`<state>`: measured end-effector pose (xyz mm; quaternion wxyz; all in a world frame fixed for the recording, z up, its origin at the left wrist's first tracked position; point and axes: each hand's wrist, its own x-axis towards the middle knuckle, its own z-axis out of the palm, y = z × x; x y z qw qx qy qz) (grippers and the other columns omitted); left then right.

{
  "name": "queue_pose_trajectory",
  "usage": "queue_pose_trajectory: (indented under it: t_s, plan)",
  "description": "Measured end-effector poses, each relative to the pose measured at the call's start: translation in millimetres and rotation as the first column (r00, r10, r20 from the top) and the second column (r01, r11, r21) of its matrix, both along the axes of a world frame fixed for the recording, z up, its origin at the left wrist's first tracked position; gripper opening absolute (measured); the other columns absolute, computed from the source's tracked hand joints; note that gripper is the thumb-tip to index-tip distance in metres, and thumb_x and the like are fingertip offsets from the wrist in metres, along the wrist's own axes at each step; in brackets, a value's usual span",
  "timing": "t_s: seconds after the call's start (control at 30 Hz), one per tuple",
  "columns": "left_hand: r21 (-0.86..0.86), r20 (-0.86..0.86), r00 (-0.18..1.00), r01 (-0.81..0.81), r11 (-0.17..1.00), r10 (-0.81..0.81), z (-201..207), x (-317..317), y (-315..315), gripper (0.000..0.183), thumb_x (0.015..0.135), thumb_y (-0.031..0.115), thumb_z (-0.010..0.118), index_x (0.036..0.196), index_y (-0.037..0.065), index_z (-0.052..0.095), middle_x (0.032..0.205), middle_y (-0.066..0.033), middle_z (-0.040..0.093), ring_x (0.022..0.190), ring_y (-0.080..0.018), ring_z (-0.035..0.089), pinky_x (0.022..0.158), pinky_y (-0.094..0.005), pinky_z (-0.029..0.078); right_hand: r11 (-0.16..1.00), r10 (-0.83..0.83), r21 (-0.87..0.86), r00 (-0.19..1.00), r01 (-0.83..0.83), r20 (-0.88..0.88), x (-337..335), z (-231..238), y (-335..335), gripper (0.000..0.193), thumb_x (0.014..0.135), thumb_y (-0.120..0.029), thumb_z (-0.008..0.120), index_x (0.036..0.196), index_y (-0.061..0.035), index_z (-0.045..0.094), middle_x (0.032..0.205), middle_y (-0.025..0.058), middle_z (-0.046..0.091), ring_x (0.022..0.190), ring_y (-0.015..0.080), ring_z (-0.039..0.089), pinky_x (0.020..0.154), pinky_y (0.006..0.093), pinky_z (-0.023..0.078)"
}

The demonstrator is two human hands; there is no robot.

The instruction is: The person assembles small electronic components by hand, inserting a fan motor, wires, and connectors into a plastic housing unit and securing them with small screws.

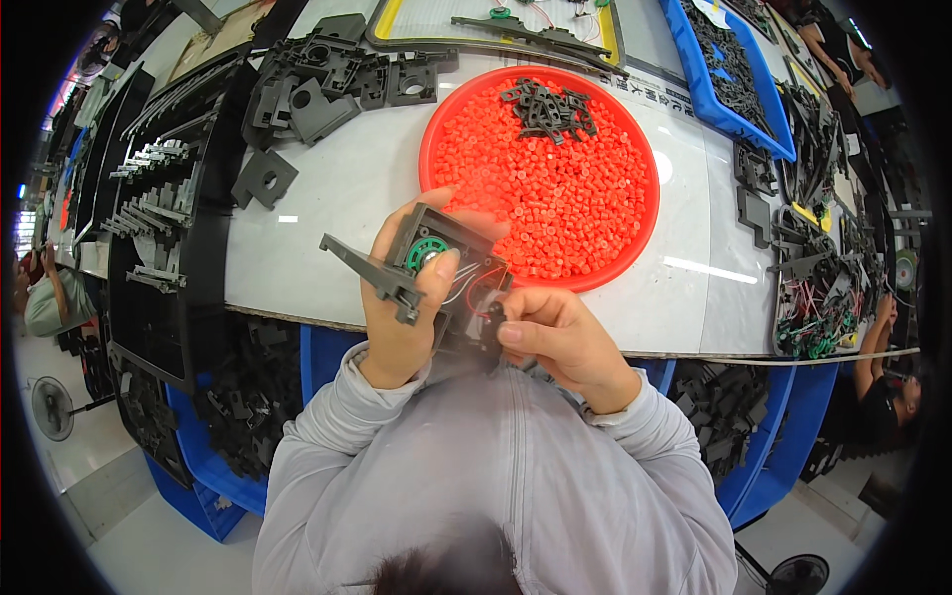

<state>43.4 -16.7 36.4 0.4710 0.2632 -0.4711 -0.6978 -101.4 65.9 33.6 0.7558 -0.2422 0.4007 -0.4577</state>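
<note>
My left hand [402, 332] grips a dark grey plastic housing [402, 238], its thumb pressed beside a green ring-shaped part [420, 252] set inside. A long dark arm-like piece [362, 268] sticks out to the left of the housing. Thin red and white wires [472, 289] run from the green part toward the right. At the housing's lower right, my right hand [570, 342] has its thumb and forefinger closed on a small dark part [493, 322], blurred and partly covered by the fingers.
Just beyond my hands stands a red basin [652, 203] of small red caps [555, 213], with small black parts [548, 109] on top. Grey housings [322, 104] pile up at the back left. A black rack [203, 213] stands left; a blue bin [773, 134] sits back right.
</note>
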Motion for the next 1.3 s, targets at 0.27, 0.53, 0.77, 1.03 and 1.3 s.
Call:
queue_pose_trajectory:
  t_s: [0.27, 0.53, 0.77, 1.03, 1.3]
  plan:
    - [-0.067, 0.012, 1.000, -0.019, 0.998, 0.019, 0, -1, 4, 0.041, 0.084, 0.005, 0.049, 0.123, -0.004, 0.039, 0.104, -0.0193, 0.059, 0.098, -0.0247, 0.060, 0.086, -0.0348, 0.048, 0.999, 0.009, 0.031, 1.000, -0.008, -0.011, 5, -5, -5, 0.017, 0.083, -0.021, 0.064, 0.078, -0.0064, 0.056, 0.067, -0.0031, 0.050, 0.060, 0.0061, 0.044, 0.056, 0.0208, 0.035]
    - [-0.104, 0.047, 0.999, -0.019, 0.994, 0.024, -2, 0, 5, 0.042, 0.084, 0.003, 0.050, 0.123, -0.003, 0.038, 0.106, -0.0194, 0.058, 0.100, -0.0250, 0.059, 0.086, -0.0349, 0.048, 0.998, -0.016, 0.059, 0.999, 0.014, 0.034, 7, -10, -6, 0.023, 0.083, -0.027, 0.064, 0.074, -0.0083, 0.054, 0.064, -0.0044, 0.047, 0.058, 0.0055, 0.042, 0.055, 0.0199, 0.033]
    - [-0.115, 0.068, 0.997, -0.026, 0.993, 0.034, 3, 1, 6, 0.041, 0.085, 0.002, 0.049, 0.124, -0.004, 0.037, 0.107, -0.0194, 0.057, 0.102, -0.0254, 0.057, 0.088, -0.0355, 0.047, 0.998, -0.043, 0.051, 0.996, 0.039, 0.078, 12, -10, -5, 0.023, 0.085, -0.028, 0.062, 0.076, -0.0085, 0.054, 0.066, -0.0036, 0.048, 0.060, 0.0050, 0.043, 0.056, 0.0199, 0.034]
    - [-0.123, 0.088, 0.995, -0.029, 0.992, 0.040, 6, -2, 13, 0.037, 0.086, 0.000, 0.046, 0.122, -0.004, 0.039, 0.109, -0.0180, 0.055, 0.105, -0.0242, 0.055, 0.091, -0.0353, 0.044, 0.991, -0.132, -0.006, 0.991, 0.132, -0.010, 22, -12, 1, 0.022, 0.087, -0.028, 0.060, 0.081, -0.0083, 0.054, 0.073, -0.0034, 0.051, 0.067, 0.0055, 0.046, 0.062, 0.0199, 0.036]
    - [-0.016, 0.056, 0.994, -0.096, 0.995, 0.097, -1, -2, 17, 0.036, 0.087, 0.004, 0.047, 0.120, -0.004, 0.039, 0.107, -0.0182, 0.057, 0.099, -0.0215, 0.057, 0.088, -0.0331, 0.045, 0.977, -0.186, -0.073, 0.973, 0.198, 0.139, 27, -15, -2, 0.030, 0.089, -0.018, 0.056, 0.113, -0.0025, 0.046, 0.105, 0.0051, 0.054, 0.095, 0.0111, 0.052, 0.082, 0.0257, 0.043]
